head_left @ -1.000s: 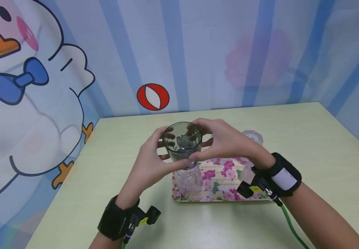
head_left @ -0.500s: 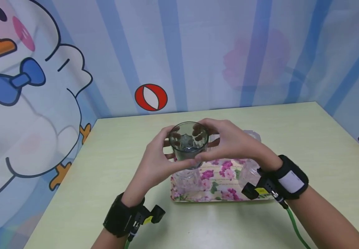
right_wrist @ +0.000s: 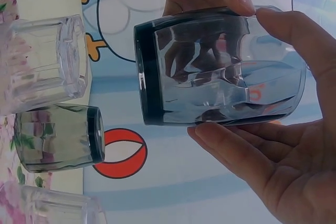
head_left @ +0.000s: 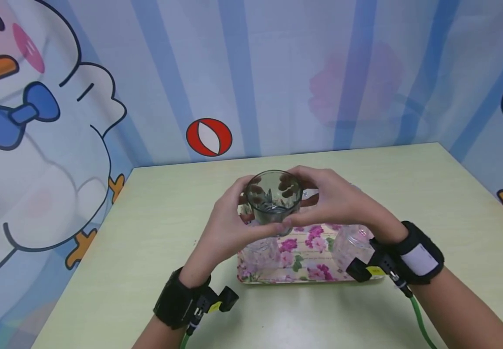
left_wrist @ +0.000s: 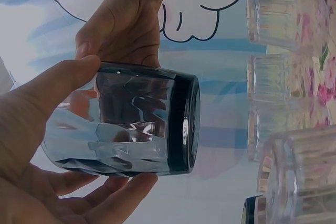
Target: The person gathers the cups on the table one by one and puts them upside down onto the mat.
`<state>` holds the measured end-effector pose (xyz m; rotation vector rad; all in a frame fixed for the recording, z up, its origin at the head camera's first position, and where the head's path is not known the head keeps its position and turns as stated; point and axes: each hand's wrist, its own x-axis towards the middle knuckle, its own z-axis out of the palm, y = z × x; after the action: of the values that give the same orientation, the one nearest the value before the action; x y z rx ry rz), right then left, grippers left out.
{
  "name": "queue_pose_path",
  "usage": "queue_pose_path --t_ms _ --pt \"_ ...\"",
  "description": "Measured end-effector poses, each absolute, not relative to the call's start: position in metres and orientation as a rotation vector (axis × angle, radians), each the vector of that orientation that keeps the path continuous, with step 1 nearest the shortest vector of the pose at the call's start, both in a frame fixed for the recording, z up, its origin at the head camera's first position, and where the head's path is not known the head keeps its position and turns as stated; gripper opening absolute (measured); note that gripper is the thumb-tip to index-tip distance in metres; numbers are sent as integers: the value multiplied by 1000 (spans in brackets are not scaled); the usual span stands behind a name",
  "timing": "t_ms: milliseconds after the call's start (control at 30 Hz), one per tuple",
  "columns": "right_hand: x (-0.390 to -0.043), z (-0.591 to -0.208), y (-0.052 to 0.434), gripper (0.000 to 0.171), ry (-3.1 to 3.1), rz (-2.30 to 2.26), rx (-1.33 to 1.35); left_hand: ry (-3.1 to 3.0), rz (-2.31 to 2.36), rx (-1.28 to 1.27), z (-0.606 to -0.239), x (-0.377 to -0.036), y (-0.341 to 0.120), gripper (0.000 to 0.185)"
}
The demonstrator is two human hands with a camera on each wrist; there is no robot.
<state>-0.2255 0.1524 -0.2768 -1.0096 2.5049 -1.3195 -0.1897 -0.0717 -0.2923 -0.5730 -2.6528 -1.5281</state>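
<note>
A smoky grey drinking glass [head_left: 274, 201] is held above the left part of the floral tray [head_left: 297, 280], with its mouth up and its thick base down. My left hand [head_left: 229, 225] grips one side of it, and my right hand [head_left: 334, 198] grips the other. In the head view the two thumbs meet at the near side of the glass. Below it on the tray stands a clear glass [head_left: 260, 254], with another clear glass [head_left: 350, 245] near my right wrist. The right wrist view shows a second smoky glass [right_wrist: 60, 137] upside down between clear glasses.
Several clear glasses [left_wrist: 283, 19] line the tray in the left wrist view. The pale table [head_left: 181, 203] extends around the tray. A cartoon-printed cloth [head_left: 273, 87] rises behind the table. Green cables [head_left: 421, 320] trail from both wrist cameras.
Both hands have moved slightly to the right with the smoky glass between them. The grip looks unchanged, and the tray has kept its place on the table.
</note>
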Motion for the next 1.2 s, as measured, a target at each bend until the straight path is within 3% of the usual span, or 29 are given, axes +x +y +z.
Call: queue_pose_path --t_ms 1200 --pt "-211 -283 183 69 2621 -1291 -918 -2667 -1526 -685 -298 -193 -42 84"
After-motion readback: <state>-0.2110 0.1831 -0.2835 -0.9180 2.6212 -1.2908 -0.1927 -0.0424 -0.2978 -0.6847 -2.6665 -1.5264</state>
